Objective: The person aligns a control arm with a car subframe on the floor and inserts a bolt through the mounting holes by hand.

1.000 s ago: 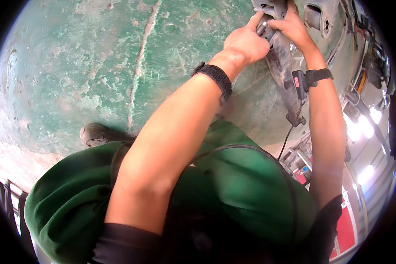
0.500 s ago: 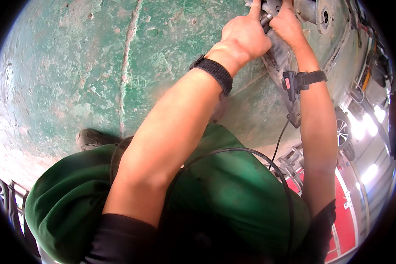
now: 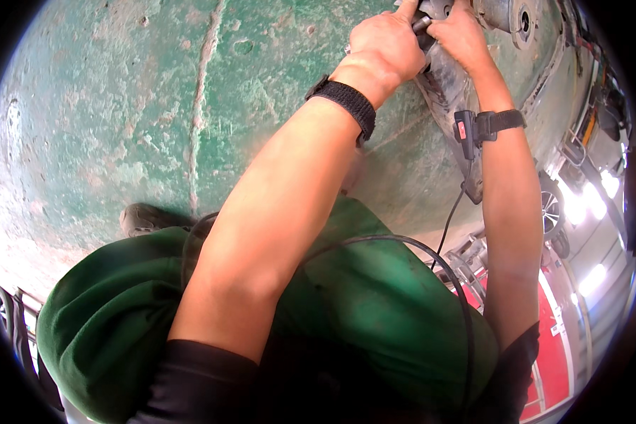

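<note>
**2 hands closing on a grey tool at the top edge of the view**

2 bare hands are meeting at the upper rim of the head view, and I am reading them from my remote station as follows. My left hand (image 3: 385, 46) is curling into a fist around a dark rod-like handle (image 3: 422, 23) that is sticking out between its thumb and fingers; the grip is narrow and closed tight on that handle. My right hand (image 3: 461, 32) is lying just beside it, touching the same grey tool (image 3: 451, 88), with its fingers wrapping over the tool's upper part; I cannot tell how far those fingers are closing, since the frame edge is cutting them off. The tool itself is sitting at the top centre-right, running down and to the right beneath both hands, against the worn green floor (image 3: 120, 127).

1 black wristband (image 3: 346, 102) is circling the left wrist. 1 black strap with a small device (image 3: 477, 127) is circling the right wrist, and a thin black cable (image 3: 451, 219) is hanging from it toward the green garment (image 3: 374, 311) that is filling the lower part of the view. 1 dark shoe (image 3: 145, 218) is showing at the left, resting on the floor just above the garment's edge.
</note>
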The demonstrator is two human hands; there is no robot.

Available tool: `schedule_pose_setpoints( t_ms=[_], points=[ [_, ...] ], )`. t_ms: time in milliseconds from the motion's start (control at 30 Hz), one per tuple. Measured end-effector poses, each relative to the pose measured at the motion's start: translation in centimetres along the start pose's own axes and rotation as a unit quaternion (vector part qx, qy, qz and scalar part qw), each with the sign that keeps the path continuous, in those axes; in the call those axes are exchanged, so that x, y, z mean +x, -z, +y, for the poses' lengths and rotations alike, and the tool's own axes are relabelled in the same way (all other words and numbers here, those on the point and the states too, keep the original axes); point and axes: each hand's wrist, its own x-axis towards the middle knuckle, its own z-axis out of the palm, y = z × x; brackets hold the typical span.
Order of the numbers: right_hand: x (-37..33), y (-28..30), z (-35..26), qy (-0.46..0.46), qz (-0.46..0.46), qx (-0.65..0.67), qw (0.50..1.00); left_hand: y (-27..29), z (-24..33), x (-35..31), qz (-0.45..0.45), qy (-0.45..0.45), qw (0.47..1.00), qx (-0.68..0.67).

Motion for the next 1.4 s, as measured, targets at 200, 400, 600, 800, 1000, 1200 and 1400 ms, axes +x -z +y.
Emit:
schedule_pose_setpoints(
  t_ms=[200, 400, 600, 800, 1000, 1200, 1400],
  points=[
    [-0.1, 1.5, -4.2, 0.166, -0.009, -0.340, 0.926, 1.8, -1.3, 1.0, -0.094, 0.017, 0.980, -0.177],
    [0.6, 1.0, -1.9, 0.204, -0.006, -0.328, 0.922, 2.2, -1.0, 1.0, -0.120, 0.023, 0.979, -0.161],
    [-0.1, 1.1, -2.5, 0.143, 0.011, -0.199, 0.969, 3.5, -1.2, 0.9, -0.149, -0.015, 0.980, -0.129],
    [-1.6, 1.4, -5.2, 0.084, 0.138, 0.019, 0.987, 1.8, -0.9, 1.8, -0.149, 0.008, 0.984, -0.094],
    [-2.8, -0.3, -1.3, -0.009, -0.017, 0.387, 0.922, 1.6, 0.1, 1.6, -0.120, 0.026, 0.986, -0.116],
    [-2.1, -0.8, -0.4, 0.026, -0.050, 0.377, 0.925, 0.0, -0.6, 1.4, -0.076, 0.016, 0.987, -0.143],
    [-0.8, -2.3, 2.2, 0.049, -0.062, 0.410, 0.908, 0.5, -0.3, 0.9, -0.087, 0.037, 0.984, -0.151]
  ],
)
